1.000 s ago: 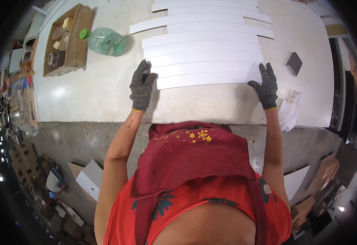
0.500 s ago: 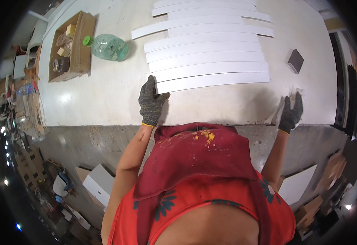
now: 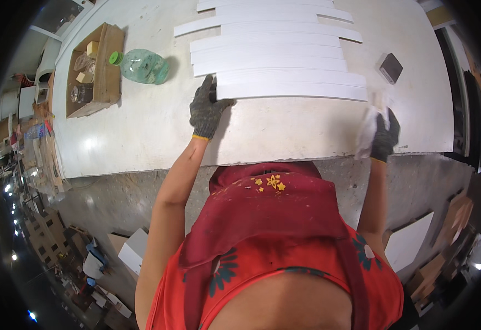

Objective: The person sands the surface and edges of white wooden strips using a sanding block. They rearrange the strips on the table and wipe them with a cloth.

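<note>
Long white strips lie side by side on the white table, their ends staggered. My left hand, in a dark grey knitted glove, is against the left end of the nearest strip. Its fingers point away along the strip ends, with the thumb spread to the right at the near edge. Near the strips' right end, my right hand, gloved alike, grips a white cloth. The cloth is slightly blurred and hangs out on the left of that hand. A dark rectangular block lies beyond it.
On the left of the table stands an open cardboard box with a jar and small yellowish blocks. A clear green bottle with a green cap lies beside it. White panels lean below the table's near edge.
My right hand has moved left toward the strips, bringing the cloth into fuller view. My left hand sits slightly farther away. The nearest strips now lie closer together, and the whole view has shifted a little.
</note>
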A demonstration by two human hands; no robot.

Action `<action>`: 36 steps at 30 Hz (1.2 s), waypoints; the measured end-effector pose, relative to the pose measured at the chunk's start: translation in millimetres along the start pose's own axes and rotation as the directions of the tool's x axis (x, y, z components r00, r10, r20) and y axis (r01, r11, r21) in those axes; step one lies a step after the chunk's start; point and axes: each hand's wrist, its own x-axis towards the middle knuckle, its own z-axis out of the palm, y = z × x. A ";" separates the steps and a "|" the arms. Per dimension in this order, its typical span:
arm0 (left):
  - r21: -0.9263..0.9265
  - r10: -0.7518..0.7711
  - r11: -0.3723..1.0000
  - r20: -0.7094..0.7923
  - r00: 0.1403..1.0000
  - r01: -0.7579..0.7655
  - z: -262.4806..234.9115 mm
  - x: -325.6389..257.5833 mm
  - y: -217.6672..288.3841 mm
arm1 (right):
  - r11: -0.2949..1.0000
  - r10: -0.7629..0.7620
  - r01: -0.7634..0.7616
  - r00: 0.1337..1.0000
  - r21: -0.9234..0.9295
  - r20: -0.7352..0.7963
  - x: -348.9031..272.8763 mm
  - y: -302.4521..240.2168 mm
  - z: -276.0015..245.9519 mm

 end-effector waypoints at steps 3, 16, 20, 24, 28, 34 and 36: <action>-0.077 0.101 0.993 0.098 0.990 -0.093 -2.6 15.7 4.7 | 0.887 -0.461 0.433 0.854 0.162 0.242 -69.9 -129.5 74.7; -0.735 -0.165 0.673 -0.044 0.985 0.080 -33.9 -1.9 -43.6 | 0.740 -0.573 0.648 0.747 -0.179 0.337 -95.0 -87.0 77.1; -0.574 -0.206 0.816 -0.397 0.895 -0.067 -38.6 5.6 -66.0 | 0.796 -0.264 0.317 0.948 -0.515 0.176 -40.8 48.3 -55.7; -0.296 -0.120 0.951 -0.610 0.784 -0.085 -71.4 41.9 -53.8 | 0.938 0.307 -0.285 0.947 0.196 -0.097 -12.4 44.5 -121.1; -0.296 -0.104 0.950 -0.606 0.788 -0.102 -104.5 100.8 -67.0 | 0.944 0.305 -0.269 0.931 0.192 -0.198 -23.0 10.5 -90.6; -0.215 -0.165 0.975 -0.552 0.817 0.051 -115.4 136.2 -45.1 | 0.977 0.042 -0.042 0.999 -0.208 -0.003 -38.8 40.6 -30.3; -0.188 -0.146 0.982 -0.614 0.776 0.036 -120.0 159.6 -54.9 | 0.852 -0.168 0.170 0.985 -0.496 0.049 -43.2 29.2 -14.2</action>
